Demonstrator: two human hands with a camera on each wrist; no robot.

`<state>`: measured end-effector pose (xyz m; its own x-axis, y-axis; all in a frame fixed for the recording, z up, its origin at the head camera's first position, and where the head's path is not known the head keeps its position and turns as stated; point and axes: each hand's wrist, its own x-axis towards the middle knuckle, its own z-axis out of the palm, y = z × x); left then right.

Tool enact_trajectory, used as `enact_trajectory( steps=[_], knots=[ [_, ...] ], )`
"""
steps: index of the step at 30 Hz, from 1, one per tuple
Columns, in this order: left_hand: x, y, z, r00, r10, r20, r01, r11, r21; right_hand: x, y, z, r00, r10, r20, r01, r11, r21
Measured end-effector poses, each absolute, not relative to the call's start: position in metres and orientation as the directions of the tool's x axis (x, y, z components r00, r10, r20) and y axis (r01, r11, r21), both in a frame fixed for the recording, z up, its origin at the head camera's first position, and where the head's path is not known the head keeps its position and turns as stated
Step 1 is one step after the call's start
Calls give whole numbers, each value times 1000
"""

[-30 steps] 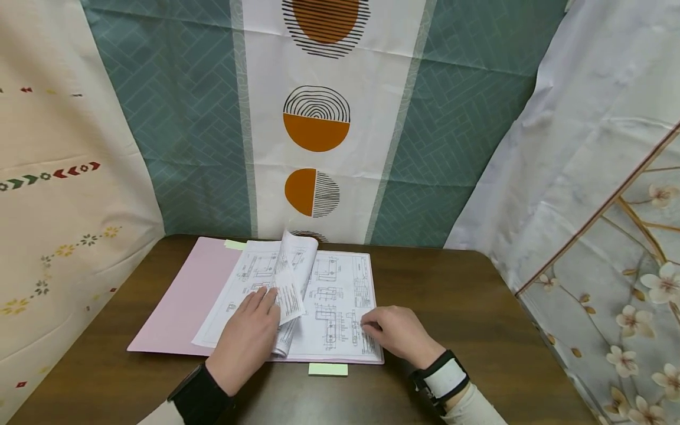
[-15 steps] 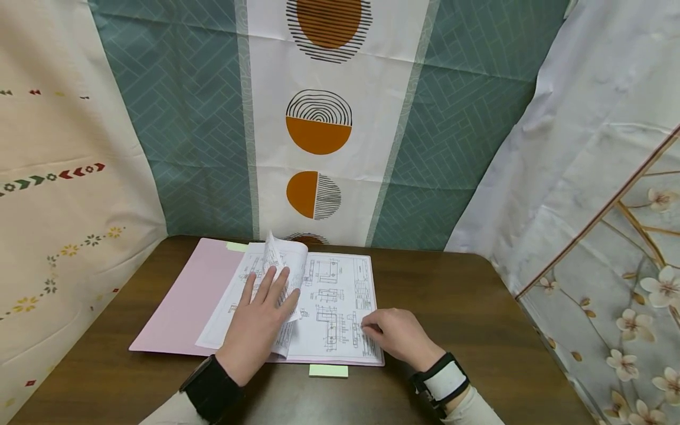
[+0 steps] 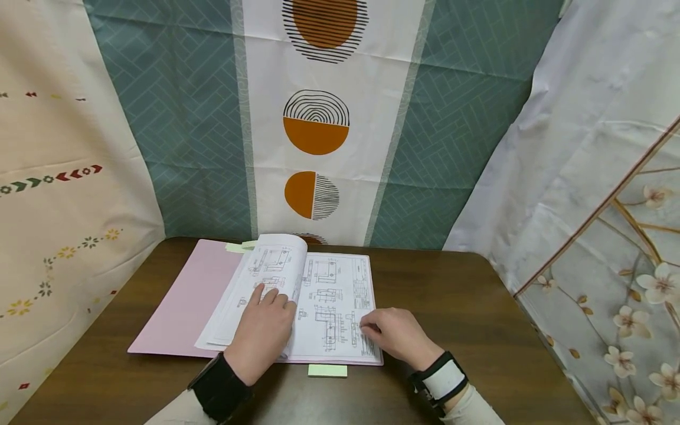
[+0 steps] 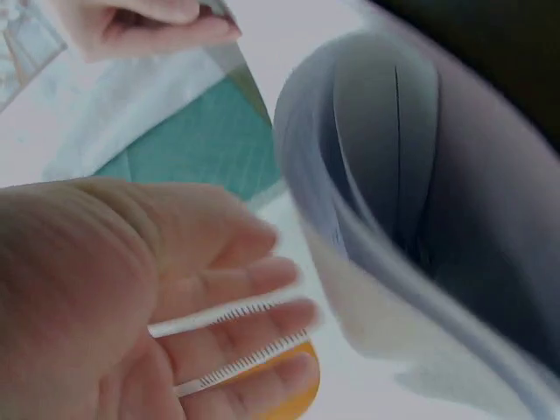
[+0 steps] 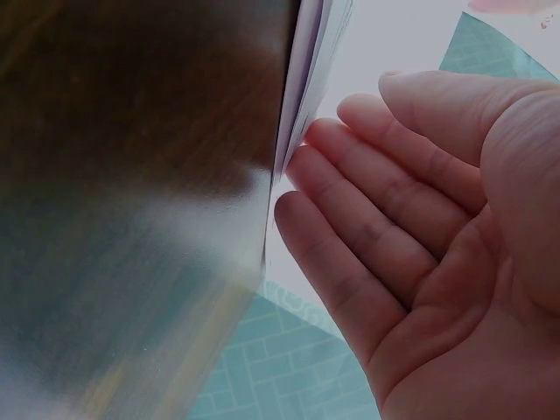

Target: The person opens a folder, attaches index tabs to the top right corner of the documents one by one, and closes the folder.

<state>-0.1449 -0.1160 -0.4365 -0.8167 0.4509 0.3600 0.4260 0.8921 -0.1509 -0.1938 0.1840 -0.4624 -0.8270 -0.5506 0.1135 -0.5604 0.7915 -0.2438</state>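
Observation:
A pink folder (image 3: 183,307) lies spread on the table, holding sheets printed with technical drawings. My left hand (image 3: 264,330) rests on the turned sheet (image 3: 284,245), which bows up beside the fold. In the left wrist view the curved sheets (image 4: 376,114) stand beside this hand, its fingers (image 4: 236,337) loosely extended and gripping nothing. At the lower right edge of the right-hand sheet (image 3: 345,274) sits my right hand (image 3: 395,332). The right wrist view shows its relaxed fingers (image 5: 367,232) against the edge of the pages, with the thumb apart.
A pale green tab (image 3: 327,370) sticks out below the folder's front edge, and more green tabs (image 3: 234,247) show at its top. The brown table (image 3: 451,295) extends right of the folder. Patterned cloths (image 3: 457,147) hang behind and at both sides.
The raised sheet has come down to the left and now lies over the left-hand pages. My left hand has spread its fingers, then drawn them in on that sheet. My right hand stays put.

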Motion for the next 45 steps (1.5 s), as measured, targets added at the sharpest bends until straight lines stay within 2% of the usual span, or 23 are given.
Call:
enact_trajectory(
  steps=[4,7,13,18,29,40,45],
  knots=[
    [-149,-102,-443,-762,584,280,569,810,-141,-193,185,-464,-825,-552,124,-564,789,-244],
    [-154,-93,-448,-731,642,230,628,766,-140,-192,185,-466,-822,-553,137,-569,783,-251],
    [-163,-90,-455,-796,589,139,573,807,-140,-191,185,-466,-813,-563,150,-582,770,-260],
    [-167,-96,-455,-825,549,133,535,835,-129,-190,185,-462,-813,-559,159,-581,774,-250],
    [-170,-106,-457,-834,531,148,518,847,-124,-192,185,-463,-818,-559,139,-575,781,-245],
    [-173,-116,-461,-820,546,171,542,837,-73,-194,184,-462,-825,-552,122,-564,788,-246],
    [-175,-118,-465,-817,549,178,541,836,-96,-194,184,-462,-826,-552,115,-562,789,-249]
  ],
)
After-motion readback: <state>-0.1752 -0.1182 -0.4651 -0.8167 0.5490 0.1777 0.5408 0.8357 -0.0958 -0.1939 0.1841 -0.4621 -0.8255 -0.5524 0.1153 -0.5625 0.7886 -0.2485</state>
